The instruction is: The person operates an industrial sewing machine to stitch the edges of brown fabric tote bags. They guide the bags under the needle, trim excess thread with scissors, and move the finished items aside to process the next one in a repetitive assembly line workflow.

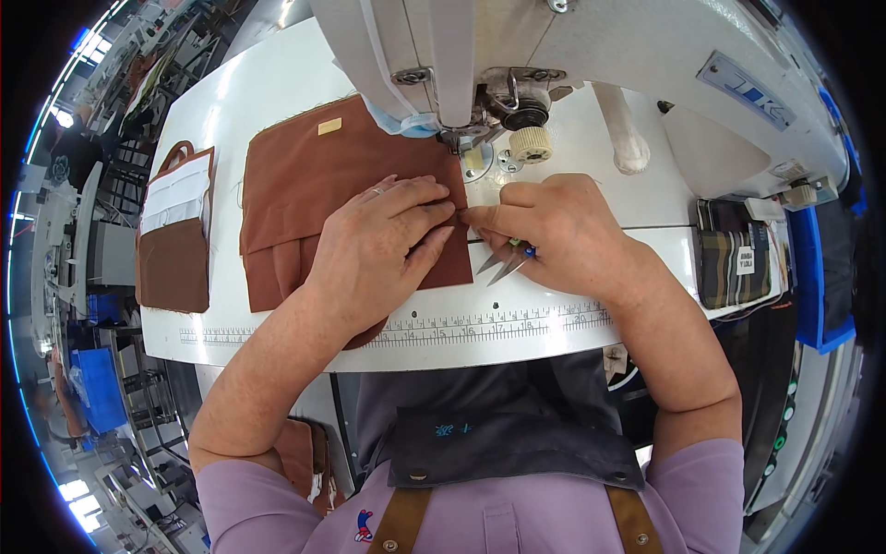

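A reddish-brown fabric panel (pixel 305 175) lies on the white sewing table, its right edge beside the needle area of the sewing machine (pixel 459 138). My left hand (pixel 392 226) rests on the panel, fingers stretched out and pressing it down, with the thumb a little apart. At the panel's right edge, my right hand (pixel 554 226) is closed around a small pair of thread snips (pixel 506 263), whose blades point down and left from under the palm. Its index finger and thumb meet the fabric edge near my left fingertips; whether they pinch cloth or thread is hidden.
A brown fabric piece with a handle and white part (pixel 175 240) lies at the table's left. A ruler strip (pixel 443 325) runs along the front edge. Folded plaid cloth (pixel 734 263) sits at the right, beside a blue bin (pixel 821 277). The machine head overhangs the back.
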A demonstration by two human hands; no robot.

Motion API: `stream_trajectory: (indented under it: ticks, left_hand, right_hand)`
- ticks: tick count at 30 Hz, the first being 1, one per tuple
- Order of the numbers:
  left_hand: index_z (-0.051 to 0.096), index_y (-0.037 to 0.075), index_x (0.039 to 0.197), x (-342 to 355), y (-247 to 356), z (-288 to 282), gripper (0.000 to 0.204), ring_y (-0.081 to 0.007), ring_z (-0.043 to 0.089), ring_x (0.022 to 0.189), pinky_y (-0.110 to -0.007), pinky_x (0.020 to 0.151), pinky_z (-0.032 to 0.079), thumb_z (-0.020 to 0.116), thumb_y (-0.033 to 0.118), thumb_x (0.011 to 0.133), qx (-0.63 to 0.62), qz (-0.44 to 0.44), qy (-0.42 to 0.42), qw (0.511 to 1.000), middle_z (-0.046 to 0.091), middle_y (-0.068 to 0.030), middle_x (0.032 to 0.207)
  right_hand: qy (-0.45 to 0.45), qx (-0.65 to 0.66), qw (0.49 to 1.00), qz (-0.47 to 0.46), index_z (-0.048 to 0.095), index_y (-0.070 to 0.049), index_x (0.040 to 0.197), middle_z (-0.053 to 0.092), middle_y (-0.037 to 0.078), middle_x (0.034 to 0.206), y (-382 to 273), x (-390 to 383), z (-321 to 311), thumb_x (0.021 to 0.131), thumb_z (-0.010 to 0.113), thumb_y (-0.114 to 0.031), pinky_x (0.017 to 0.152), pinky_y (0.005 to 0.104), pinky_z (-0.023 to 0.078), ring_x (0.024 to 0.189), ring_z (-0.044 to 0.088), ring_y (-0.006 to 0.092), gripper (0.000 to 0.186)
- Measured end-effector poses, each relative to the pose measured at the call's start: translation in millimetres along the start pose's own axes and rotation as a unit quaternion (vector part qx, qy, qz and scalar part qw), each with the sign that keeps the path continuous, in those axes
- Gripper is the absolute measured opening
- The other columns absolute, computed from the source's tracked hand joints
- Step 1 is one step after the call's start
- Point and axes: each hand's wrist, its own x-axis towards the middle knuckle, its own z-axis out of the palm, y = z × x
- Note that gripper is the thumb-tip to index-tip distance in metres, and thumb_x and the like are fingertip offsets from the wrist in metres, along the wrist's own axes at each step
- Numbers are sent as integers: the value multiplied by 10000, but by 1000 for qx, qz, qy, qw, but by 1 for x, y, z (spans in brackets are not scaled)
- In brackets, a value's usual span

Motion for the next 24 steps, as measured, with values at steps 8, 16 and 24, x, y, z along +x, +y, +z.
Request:
stream_trajectory:
  ticks: [8,16,24]
  left_hand:
    - [790,34,1083,19,-26,3,214,-296,707,1120,-398,1044,549,740,79,879,-6,3,8,1000,730,-120,1238]
    - [792,27,1067,41,-44,8,214,-303,745,866,-393,793,594,749,80,865,14,-7,24,1000,776,-150,972]
    - [794,70,1040,44,-53,6,185,-306,711,872,-415,782,579,714,122,881,-29,-23,32,999,724,-124,1001]
  right_hand:
    - [16,-12,999,30,760,-157,1085,651,32,767,0,3,0,854,763,-187,598,410,521,662,671,270,232]
    - [20,-39,998,35,756,-151,1070,667,48,779,5,3,-1,876,774,-208,581,414,527,646,676,267,203]
    - [18,-28,998,57,754,-155,1060,691,53,818,8,3,-2,874,775,-200,610,425,550,694,698,282,193]
